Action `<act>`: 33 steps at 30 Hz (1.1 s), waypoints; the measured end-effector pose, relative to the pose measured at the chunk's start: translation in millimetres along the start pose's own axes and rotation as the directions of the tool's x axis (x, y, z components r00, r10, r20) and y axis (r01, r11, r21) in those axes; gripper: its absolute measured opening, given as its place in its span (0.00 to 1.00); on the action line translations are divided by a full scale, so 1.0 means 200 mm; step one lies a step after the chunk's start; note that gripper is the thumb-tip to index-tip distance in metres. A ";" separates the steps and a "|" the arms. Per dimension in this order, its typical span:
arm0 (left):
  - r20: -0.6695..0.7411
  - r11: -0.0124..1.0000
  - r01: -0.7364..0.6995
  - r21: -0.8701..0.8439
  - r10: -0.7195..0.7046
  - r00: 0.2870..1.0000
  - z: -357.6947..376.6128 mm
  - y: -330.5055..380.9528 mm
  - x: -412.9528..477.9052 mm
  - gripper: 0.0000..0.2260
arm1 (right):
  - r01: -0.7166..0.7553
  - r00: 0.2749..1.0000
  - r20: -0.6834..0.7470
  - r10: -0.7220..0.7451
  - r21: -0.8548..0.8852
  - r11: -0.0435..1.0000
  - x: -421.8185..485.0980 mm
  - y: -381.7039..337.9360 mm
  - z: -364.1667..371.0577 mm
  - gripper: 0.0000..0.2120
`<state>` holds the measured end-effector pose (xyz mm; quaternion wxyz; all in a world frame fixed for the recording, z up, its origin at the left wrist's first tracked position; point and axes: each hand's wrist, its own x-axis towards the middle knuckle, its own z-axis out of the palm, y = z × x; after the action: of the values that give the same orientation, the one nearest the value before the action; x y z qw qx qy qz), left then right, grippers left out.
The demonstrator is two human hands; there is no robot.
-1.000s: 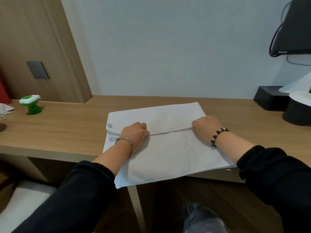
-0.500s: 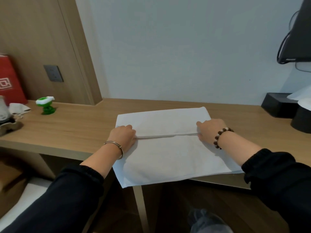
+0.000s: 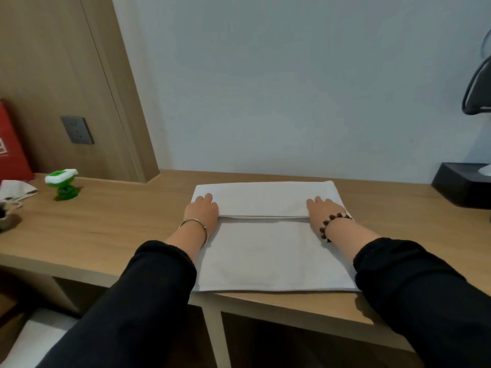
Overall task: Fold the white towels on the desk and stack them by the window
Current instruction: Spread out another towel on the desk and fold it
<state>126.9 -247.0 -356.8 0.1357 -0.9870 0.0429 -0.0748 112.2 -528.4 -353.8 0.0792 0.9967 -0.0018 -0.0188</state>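
A long light-wood desk with a smooth grained top runs left to right under a plain pale wall; a wood-veneer panel carrying a grey wall socket stands at the left.

The white rectangular cloth towel lies flat on the middle of the desk, its near edge at the desk's front lip. Its long axis runs left to right, parallel to the wall. A far flap is folded toward the person, so a thicker double band lies across the back portion, ending in a straight fold edge that crosses between the two hands. The fabric looks smooth and matte, with only faint creases.

Two black sleeves reach in from below. The left hand, with a thin silver bangle on the wrist, lies palm-down at the left end of the folded band, fingers together and pressing on the cloth. The right hand, wearing a bracelet of dark and pale beads, presses flat at the right end the same way. Neither hand pinches the cloth as far as can be seen.

A black box-shaped holder sits at the far right, a red bag at the far left, and a small green-and-white plastic gadget stands on the desk near it.
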 end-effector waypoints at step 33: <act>-0.080 0.906 -0.157 -0.393 0.137 0.987 0.09 -0.04 -0.65 0.24 | 0.163 0.967 -0.225 -0.118 0.196 0.967 -0.56 0.13 0.22 0.33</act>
<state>2.4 -220.2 -389.5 -0.0635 -0.9857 0.1349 -0.0789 -1.4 -560.8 -388.8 -0.0300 0.9933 0.0756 0.0818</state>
